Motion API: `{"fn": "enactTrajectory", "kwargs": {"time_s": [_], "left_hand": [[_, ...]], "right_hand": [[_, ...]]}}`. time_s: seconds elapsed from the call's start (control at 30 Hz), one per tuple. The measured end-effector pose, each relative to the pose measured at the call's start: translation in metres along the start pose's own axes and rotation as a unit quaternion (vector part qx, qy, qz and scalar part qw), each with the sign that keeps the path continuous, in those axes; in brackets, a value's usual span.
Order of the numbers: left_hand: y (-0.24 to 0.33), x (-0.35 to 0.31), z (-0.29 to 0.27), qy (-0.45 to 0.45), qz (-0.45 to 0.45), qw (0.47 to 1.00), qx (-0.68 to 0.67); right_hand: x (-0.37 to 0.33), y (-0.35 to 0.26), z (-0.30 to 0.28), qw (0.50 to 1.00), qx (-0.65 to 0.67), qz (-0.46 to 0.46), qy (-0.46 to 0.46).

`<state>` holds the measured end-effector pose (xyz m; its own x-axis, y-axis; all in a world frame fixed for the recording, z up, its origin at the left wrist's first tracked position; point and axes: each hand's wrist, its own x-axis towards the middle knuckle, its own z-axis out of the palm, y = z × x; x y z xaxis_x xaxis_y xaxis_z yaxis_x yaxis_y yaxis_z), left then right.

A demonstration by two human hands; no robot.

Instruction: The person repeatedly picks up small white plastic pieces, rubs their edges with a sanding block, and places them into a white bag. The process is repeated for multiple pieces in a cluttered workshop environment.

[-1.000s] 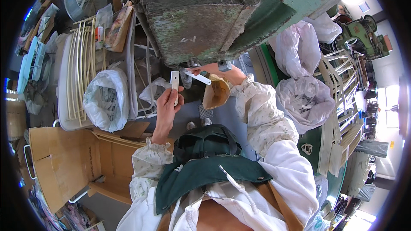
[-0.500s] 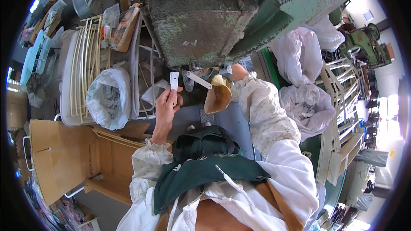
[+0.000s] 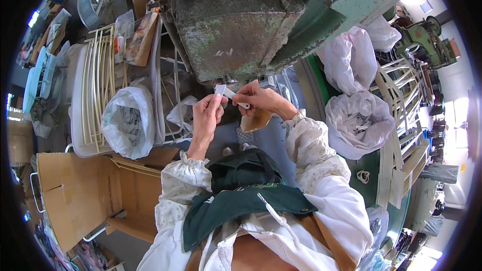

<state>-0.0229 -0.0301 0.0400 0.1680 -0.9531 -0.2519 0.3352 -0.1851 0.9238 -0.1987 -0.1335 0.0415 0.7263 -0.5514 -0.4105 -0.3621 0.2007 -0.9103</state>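
Observation:
My left hand (image 3: 205, 119) is closed, pinching a flat white metal-looking strip (image 3: 219, 90) that points up between thumb and fingers. Close beside it, my right hand (image 3: 265, 98) has its fingers closed on a second white strip (image 3: 244, 105), whose rounded end with a small hole shows below the fingers. The two strips come together between the hands, but whether they touch is hard to tell. Under my right hand a tan paper-like pouch (image 3: 256, 121) is partly hidden. Both hands are just below the worn green press machine (image 3: 238, 40).
White bags with grey strips stand on the left (image 3: 128, 120) and right (image 3: 359, 123). An open cardboard box (image 3: 75, 190) is at lower left. Pale long strips lie stacked left (image 3: 95, 95) and right (image 3: 401, 145). A fan (image 3: 103, 1) stands at far left.
My right hand has come left and toward me from beneath the press, onto the second strip. My left hand has shifted a little right with its strip, bringing both hands together.

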Motion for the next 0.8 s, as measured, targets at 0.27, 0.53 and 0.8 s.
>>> {"fn": "enactTrajectory", "kwargs": {"time_s": [0.27,0.53,0.8], "left_hand": [[-0.007,0.004,-0.010,-0.007,-0.050,0.998,0.042],[-0.004,-0.012,-0.016,0.044,-0.029,0.998,0.022],[-0.006,-0.013,-0.020,0.058,-0.034,0.998,0.001]], "right_hand": [[-0.007,-0.009,0.015,0.997,0.037,-0.044,0.049],[-0.020,-0.002,0.023,0.996,0.052,-0.042,0.053],[-0.012,0.003,0.020,0.995,0.070,-0.055,0.042]]}}
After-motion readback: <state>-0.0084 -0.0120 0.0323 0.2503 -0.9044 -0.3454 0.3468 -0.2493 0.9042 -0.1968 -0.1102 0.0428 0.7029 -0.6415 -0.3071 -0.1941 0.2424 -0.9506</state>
